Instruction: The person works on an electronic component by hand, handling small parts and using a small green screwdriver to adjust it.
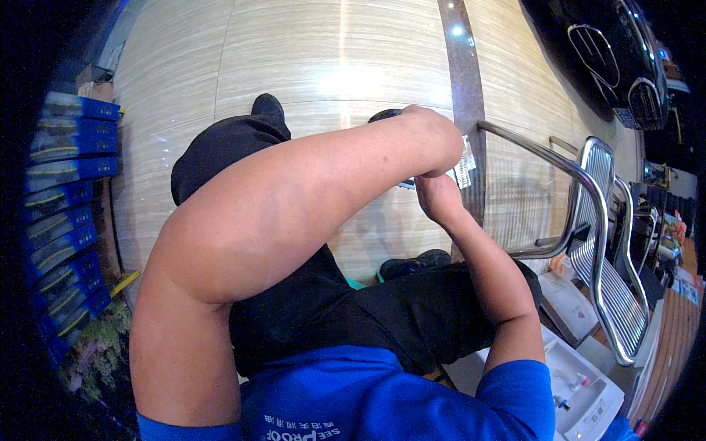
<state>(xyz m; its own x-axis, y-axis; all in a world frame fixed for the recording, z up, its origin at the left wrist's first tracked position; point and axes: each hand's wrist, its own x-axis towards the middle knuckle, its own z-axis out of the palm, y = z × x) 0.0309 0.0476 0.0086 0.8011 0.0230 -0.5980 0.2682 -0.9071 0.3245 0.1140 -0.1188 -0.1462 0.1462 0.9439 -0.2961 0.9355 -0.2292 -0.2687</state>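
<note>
My left hand (434,132) is bent down at the wrist at the end of my left arm, which stretches across the view. Its fingers are hidden behind the hand's back. Just below it, my right hand (438,195) reaches up to nearly the same spot, its fingers also hidden. A dark rounded object (384,114) shows past my left forearm, mostly covered. To the right of the hands, a white and silver piece with printed marks (466,165) sticks out. Whether either hand grips these things cannot be seen.
A chrome-framed metal chair (590,204) stands at the right. A white plastic tray (595,399) with small items lies by my right elbow. Stacked blue boxes (99,132) line the left. A black car (612,60) is at upper right. Glossy tiles (287,55) reflect lamps.
</note>
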